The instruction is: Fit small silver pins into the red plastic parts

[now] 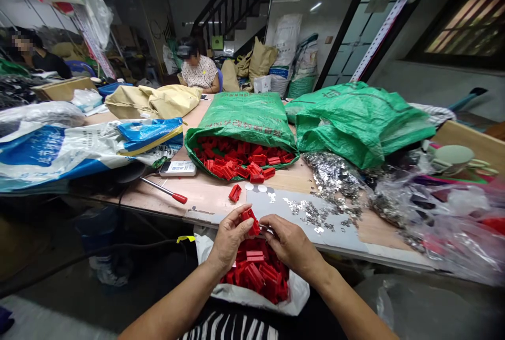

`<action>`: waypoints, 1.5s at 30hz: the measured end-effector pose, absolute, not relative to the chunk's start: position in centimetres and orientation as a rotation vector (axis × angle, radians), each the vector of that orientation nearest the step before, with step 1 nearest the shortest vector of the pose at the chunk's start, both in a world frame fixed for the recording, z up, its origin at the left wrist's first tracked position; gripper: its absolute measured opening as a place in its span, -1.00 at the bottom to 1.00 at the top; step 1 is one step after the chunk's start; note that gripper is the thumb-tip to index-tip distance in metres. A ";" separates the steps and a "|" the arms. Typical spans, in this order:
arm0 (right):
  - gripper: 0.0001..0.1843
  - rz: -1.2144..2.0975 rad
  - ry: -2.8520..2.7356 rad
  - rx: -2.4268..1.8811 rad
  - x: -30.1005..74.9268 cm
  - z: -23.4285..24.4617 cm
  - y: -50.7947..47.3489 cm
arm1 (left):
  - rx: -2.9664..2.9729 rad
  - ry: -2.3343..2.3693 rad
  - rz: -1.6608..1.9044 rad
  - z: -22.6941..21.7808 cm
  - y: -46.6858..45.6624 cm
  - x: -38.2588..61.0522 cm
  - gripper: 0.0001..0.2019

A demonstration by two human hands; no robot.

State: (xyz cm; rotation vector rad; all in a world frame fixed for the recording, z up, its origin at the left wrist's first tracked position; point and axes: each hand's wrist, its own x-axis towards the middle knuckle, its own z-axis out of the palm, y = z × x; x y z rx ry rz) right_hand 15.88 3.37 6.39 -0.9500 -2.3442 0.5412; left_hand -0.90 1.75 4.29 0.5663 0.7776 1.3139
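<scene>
My left hand (230, 235) is closed around a small red plastic clip (251, 220), held just off the table's near edge. My right hand (290, 241) meets it from the right, fingers pinched at the clip; something thin and metallic may be between them, too small to name. Below both hands, a white bag (252, 293) on my lap holds several red clips (256, 272). One loose red clip (235, 193) lies on the table. An open green sack (242, 113) spills many red clips (240, 160). Small shiny metal pieces (315, 213) are scattered on a grey sheet.
A second green sack (359, 119) lies at the right over a heap of metal pieces (335, 171). A red-handled tool (168, 191) and a white device (177, 168) lie at the left beside blue-white sacks (79, 148). Two other people (197, 69) sit farther back.
</scene>
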 end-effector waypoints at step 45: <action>-0.77 0.816 -2.125 -1.057 17.0 3.2 4.2 | 0.987 0.834 1.176 2.4 4.3 -1.4 -0.60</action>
